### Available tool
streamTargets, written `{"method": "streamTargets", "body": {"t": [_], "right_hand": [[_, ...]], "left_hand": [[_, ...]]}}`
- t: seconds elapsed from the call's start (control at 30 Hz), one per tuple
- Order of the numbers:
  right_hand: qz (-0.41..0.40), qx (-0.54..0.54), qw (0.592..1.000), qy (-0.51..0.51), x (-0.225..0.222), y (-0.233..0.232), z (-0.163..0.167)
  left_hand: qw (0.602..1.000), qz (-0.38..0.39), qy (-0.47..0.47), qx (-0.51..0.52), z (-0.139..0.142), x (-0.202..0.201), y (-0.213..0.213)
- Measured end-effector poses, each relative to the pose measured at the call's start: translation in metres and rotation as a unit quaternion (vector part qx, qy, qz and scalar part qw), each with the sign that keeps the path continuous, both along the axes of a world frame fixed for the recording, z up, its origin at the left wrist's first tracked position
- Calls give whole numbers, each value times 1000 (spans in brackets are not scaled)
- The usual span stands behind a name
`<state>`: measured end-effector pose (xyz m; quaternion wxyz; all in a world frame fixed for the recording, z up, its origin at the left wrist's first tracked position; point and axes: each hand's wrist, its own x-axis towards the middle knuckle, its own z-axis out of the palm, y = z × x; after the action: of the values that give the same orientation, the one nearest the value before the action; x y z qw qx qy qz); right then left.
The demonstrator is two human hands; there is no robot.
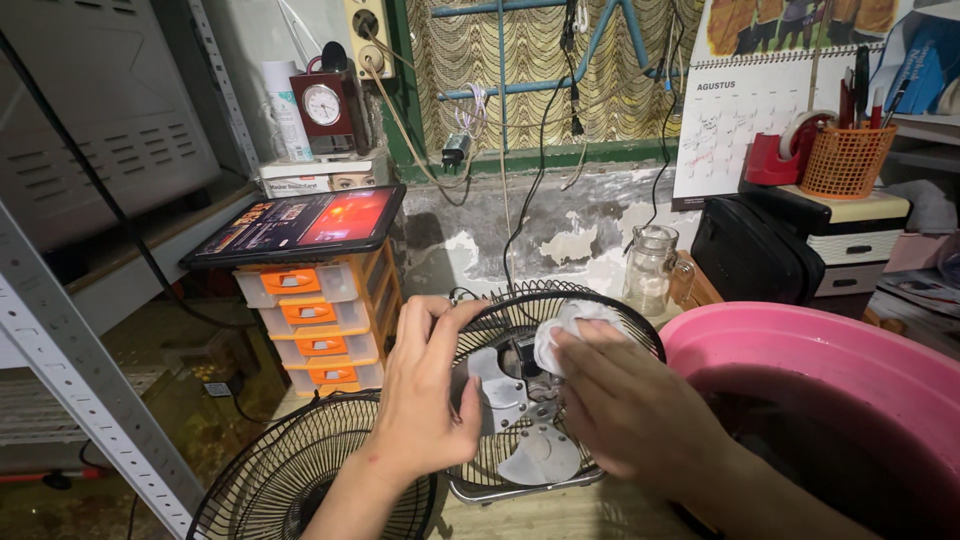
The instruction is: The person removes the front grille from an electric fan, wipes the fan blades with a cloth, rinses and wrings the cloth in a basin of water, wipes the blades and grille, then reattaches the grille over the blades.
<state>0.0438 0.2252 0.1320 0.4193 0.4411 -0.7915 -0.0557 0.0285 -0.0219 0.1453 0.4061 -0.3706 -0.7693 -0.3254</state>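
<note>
**Up close: 2 hands on a small fan, a white cloth at its hub**

Right at the middle of the workspace stands a small fan, its black wire rear guard upright and its grey metal blades bare at the front; everything else I place from it. The left hand is wrapped over the fan's left edge, fingers curled around the guard rim and thumb across the blades, clamped on it. The right hand comes in from the fan's right side, fingers together and pressed on a white cloth that sits against the hub, just above the blades. The 2 hands are apart, 1 at each side of the hub.

Just left of the fan and lower, a detached black wire guard lies flat. Just right of the fan, a big pink basin fills the corner, its rim near the right wrist. Behind the fan to the right stands a glass jar. Behind it to the left is a small drawer unit with 4 orange drawer fronts, and a tablet with a lit screen rests on top of that.
</note>
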Motion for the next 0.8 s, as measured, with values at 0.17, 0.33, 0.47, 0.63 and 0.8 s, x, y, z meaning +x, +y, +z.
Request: {"method": "streamTargets", "body": {"t": [0.17, 0.33, 0.47, 0.63, 0.8], "right_hand": [[68, -49, 996, -40, -2, -3, -12], [75, 57, 995, -26, -2, -3, -14], [73, 91, 992, -51, -6, -3, 0], [37, 36, 999, 12, -1, -8, 10], [-14, -118, 992, 33, 6, -8, 5]], "left_hand": [[1000, -4, 1, 1, 0, 0, -1], [1000, -2, -2, 2, 0, -1, 0], [1000, -1, 3, 3, 0, -1, 1], [1000, -6, -4, 0, 1, 0, -2], [1000, -12, 5, -1, 0, 0, -2]]}}
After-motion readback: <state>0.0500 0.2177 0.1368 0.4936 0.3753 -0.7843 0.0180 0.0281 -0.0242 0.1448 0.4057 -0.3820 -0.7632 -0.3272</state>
